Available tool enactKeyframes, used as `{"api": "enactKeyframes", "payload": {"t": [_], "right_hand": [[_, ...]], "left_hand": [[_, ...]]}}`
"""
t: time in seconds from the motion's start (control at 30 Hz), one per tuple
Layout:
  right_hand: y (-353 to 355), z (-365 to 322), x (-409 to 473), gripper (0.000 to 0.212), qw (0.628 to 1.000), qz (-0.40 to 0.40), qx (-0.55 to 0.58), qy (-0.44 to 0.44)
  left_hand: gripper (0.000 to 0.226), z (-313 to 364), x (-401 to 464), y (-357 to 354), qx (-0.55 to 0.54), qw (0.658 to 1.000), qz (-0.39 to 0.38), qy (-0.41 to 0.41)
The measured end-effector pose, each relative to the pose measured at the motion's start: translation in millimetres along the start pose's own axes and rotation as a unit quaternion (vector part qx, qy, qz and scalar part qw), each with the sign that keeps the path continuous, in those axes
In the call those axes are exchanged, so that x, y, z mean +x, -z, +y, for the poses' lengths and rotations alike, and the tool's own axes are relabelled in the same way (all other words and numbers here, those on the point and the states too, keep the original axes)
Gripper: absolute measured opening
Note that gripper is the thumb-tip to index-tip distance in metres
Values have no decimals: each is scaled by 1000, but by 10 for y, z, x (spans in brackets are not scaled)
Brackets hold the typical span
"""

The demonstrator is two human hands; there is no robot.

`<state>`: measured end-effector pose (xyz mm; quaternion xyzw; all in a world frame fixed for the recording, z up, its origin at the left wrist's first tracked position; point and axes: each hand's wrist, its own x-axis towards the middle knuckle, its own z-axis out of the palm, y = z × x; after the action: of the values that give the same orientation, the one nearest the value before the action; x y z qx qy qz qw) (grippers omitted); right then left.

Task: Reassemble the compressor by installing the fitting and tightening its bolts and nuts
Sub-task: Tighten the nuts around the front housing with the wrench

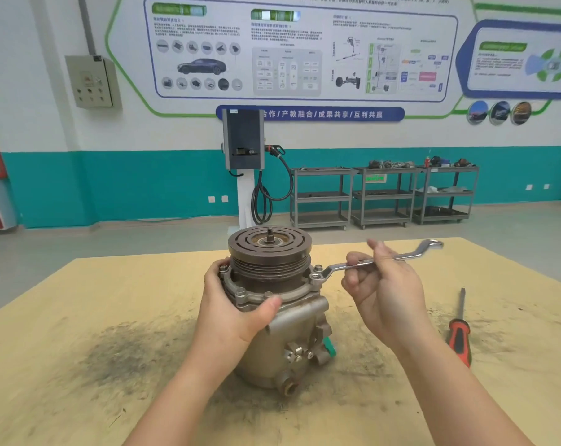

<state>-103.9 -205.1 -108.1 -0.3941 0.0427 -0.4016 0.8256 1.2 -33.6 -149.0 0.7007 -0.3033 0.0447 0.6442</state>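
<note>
Wrench on a compressor bolt, table's pretty grubby

Left hand [237, 304] grips the compressor [282, 323]; right hand [382, 284] pinches the wrench [378, 259] on the 3 o'clock bolt [317, 277]. Screwdriver [460, 329] lies at 3 o'clock on the table [79, 365].

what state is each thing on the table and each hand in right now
compressor: upright on the table, pulley end up
wrench: ring end on a flange bolt, held level
screwdriver: lying loose on the table
left hand: holds the compressor body
right hand: grips the wrench shaft
</note>
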Motion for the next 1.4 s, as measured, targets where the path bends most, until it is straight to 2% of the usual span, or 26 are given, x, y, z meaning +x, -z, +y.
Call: {"api": "enactKeyframes", "payload": {"t": [0.1,0.2,0.27,0.37,0.43,0.53,0.67,0.7,0.73,0.8,0.87,0.93,0.97,1.1,1.2,1.23,1.3,1.4], "right_hand": [[3,55,-10,9,1000,-3,13,-2],[-48,218,-155,11,986,27,-36,159],[-95,330,-278,11,948,27,-99,302],[-106,408,-412,8,858,-86,-207,462],[-97,430,-445,15,813,-146,-282,487],[-129,482,-469,18,741,-190,-373,525],[-150,472,-444,8,686,-252,-436,525],[-137,443,-441,6,691,-255,-433,520],[-133,402,-446,8,722,-245,-410,502],[-149,286,-442,16,821,-174,-323,437],[-157,171,-390,17,908,-67,-215,353],[-127,92,-296,16,967,-4,-113,230],[-109,74,-250,17,983,7,-70,170],[-75,83,-126,14,999,9,26,20],[-61,78,-86,11,1000,-7,18,5],[-63,88,-94,12,1000,-9,5,26],[-81,157,-167,15,990,-9,-57,128],[-115,325,-321,13,929,-17,-157,335]], "left_hand": [[70,2,18,31,-14,1000,-14,0],[87,-28,2,29,-22,1000,-22,-3],[110,-31,-16,34,-23,1000,-18,-4],[120,-23,-50,38,-28,999,-17,-8],[119,-17,-77,38,-39,999,-15,-5],[128,-11,-99,40,-59,998,-23,4],[151,33,-88,45,-71,996,-43,27],[149,29,-84,47,-74,996,-42,29],[144,21,-85,50,-73,996,-41,28],[137,16,-91,64,-67,997,-42,26],[133,18,-81,73,-60,997,-45,25],[130,23,-69,79,-56,997,-47,24],[129,26,-64,83,-55,997,-49,26],[130,24,-63,89,-50,997,-47,26],[130,23,-62,91,-47,997,-48,27],[130,24,-62,89,-47,997,-48,26],[131,24,-70,86,-49,997,-49,25],[130,33,-76,84,-49,997,-47,22]]}}
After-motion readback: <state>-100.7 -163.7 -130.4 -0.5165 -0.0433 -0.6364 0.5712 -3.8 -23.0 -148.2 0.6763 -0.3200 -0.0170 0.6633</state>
